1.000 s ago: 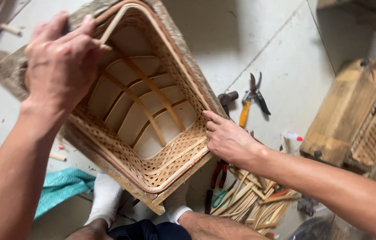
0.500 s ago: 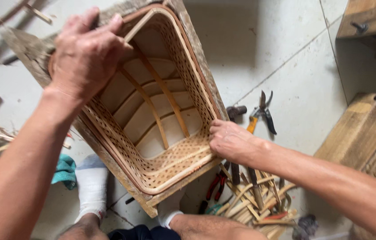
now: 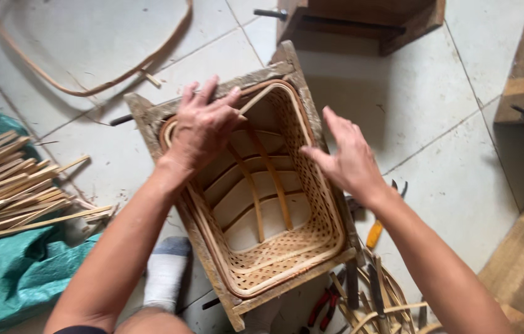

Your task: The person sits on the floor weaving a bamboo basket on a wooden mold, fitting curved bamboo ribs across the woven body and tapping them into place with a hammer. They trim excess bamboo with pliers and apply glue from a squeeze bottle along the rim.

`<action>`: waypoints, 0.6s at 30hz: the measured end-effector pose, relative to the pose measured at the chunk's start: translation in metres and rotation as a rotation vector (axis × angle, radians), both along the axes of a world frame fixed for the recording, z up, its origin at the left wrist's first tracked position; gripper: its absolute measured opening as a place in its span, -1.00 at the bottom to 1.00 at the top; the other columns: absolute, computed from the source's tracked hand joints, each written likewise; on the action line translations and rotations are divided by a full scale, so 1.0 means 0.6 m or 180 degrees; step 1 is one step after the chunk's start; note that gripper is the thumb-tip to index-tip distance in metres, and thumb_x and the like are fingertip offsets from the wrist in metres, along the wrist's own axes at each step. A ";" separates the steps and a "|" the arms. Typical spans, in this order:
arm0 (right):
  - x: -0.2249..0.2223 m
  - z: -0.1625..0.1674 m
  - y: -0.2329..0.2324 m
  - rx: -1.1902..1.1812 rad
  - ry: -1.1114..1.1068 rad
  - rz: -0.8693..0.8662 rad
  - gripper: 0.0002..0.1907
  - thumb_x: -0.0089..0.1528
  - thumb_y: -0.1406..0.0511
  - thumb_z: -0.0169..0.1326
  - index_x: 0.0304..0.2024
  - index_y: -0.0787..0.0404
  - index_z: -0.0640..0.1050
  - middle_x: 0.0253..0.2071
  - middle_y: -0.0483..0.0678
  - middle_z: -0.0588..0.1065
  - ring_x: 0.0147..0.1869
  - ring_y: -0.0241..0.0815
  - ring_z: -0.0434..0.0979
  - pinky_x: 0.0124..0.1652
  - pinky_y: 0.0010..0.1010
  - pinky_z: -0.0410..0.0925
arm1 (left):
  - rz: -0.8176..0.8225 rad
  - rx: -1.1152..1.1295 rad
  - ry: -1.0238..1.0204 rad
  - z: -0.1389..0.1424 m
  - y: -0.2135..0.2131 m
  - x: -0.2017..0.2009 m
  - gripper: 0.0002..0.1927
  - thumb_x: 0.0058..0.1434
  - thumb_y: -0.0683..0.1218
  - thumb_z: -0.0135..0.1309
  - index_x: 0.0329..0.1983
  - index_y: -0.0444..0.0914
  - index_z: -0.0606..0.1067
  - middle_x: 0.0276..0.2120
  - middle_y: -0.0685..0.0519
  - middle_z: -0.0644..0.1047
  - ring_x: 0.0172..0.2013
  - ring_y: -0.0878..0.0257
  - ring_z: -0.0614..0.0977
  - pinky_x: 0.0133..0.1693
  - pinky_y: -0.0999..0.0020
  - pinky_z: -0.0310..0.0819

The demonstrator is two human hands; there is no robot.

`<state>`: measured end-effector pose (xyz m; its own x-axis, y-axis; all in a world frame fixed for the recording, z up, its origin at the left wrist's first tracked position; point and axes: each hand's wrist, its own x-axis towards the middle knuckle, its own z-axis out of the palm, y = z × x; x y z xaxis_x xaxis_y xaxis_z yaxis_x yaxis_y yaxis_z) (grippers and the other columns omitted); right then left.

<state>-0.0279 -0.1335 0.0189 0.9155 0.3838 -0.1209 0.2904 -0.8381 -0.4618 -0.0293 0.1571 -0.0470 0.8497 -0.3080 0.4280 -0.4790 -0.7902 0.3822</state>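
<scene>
- Woven basket [image 3: 274,247]: sits inside a rough wooden frame mould [image 3: 150,114] at the centre of the tiled floor [image 3: 435,111], mouth up, with curved ribs visible across its open-weave inside.
- Far left: a long bent cane strip [image 3: 89,86] lies in a loop on the floor.
- Near left: a bundle of split bamboo strips [image 3: 8,185] rests on a green tarp [image 3: 8,278], well apart from the basket.
- Left hand [image 3: 203,127]: lies palm-down on the far-left rim, fingers spread and curled over the edge, pressing on the rim band rather than closed around anything.
- Right hand [image 3: 348,161]: open, fingers extended, resting against the right rim; it holds nothing.
- Near right: orange-handled pliers [image 3: 376,232] and red-handled cutters [image 3: 321,306] lie on the floor among loose offcuts.
- Far right: wooden blocks [image 3: 361,18] stand at the scene's edge.
- Step in hand, as judged: seating and shaping the rim band inside the mould.
- Next move, as judged: it calls for even pressure along both rims, keeping the band flush with the weave so that it does not spring out.
</scene>
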 end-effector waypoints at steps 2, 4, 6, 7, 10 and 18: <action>0.050 -0.014 0.032 -0.0033 0.0397 -0.0375 -0.04 0.13 0.04 0.34 0.35 0.48 0.25 0.25 0.38 0.38 0.34 0.32 0.33 0.20 0.09 0.22 | 0.0028 -0.0033 0.0029 -0.003 0.000 -0.001 -0.79 0.40 -0.02 0.13 -0.31 -0.21 0.58 0.10 0.04 0.63 0.24 -0.15 0.53 0.22 -0.19 0.28; 0.089 -0.007 0.067 -0.0023 0.0968 -0.0548 -0.13 0.15 0.03 0.30 0.34 0.36 0.31 0.20 0.27 0.45 0.31 0.17 0.41 0.26 -0.02 0.25 | 0.0080 -0.0027 0.0019 -0.006 0.000 -0.002 -0.80 0.44 -0.05 0.13 -0.29 -0.22 0.57 0.13 0.05 0.62 0.27 -0.14 0.51 0.25 -0.16 0.28; 0.108 0.006 0.093 -0.0230 0.1382 -0.0785 -0.24 0.17 0.03 0.25 0.33 0.21 0.38 0.14 0.18 0.52 0.26 0.06 0.51 0.28 -0.10 0.30 | 0.0046 -0.0156 0.0046 -0.013 0.001 -0.002 -0.82 0.40 -0.06 0.12 -0.29 -0.23 0.57 0.14 0.01 0.61 0.27 -0.15 0.49 0.26 -0.16 0.24; 0.107 0.012 0.099 -0.0422 0.1528 -0.0913 -0.30 0.17 0.05 0.22 0.32 0.11 0.42 0.10 0.14 0.56 0.21 0.03 0.57 0.28 -0.11 0.33 | 0.0037 -0.0221 0.0072 -0.015 0.002 -0.003 -0.83 0.38 -0.07 0.12 -0.30 -0.23 0.57 0.14 -0.01 0.61 0.27 -0.16 0.47 0.26 -0.16 0.23; 0.055 0.025 0.132 -0.0477 -0.0156 -0.0142 -0.52 0.27 0.14 0.20 0.21 0.14 0.52 0.07 0.08 0.60 0.18 0.02 0.59 0.21 -0.12 0.40 | 0.0048 -0.0347 0.0105 -0.023 0.003 -0.004 -0.84 0.33 -0.07 0.13 -0.35 -0.22 0.56 0.16 0.00 0.59 0.29 -0.16 0.45 0.30 -0.16 0.19; -0.101 -0.080 0.229 0.1192 0.3535 -0.0456 -0.52 0.18 0.12 0.21 0.03 0.30 0.62 -0.10 0.15 0.68 -0.11 -0.06 0.70 -0.07 -0.33 0.57 | -0.0108 -0.0303 0.0054 -0.029 0.006 -0.010 -0.92 0.23 -0.15 0.14 -0.32 -0.27 0.56 0.15 -0.06 0.58 0.26 -0.23 0.46 0.25 -0.15 0.23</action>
<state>-0.0884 0.0040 -0.0288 0.4170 0.4669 -0.7798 -0.5113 -0.5889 -0.6259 -0.0352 0.1605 -0.0643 0.8469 -0.2954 0.4422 -0.4976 -0.7334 0.4631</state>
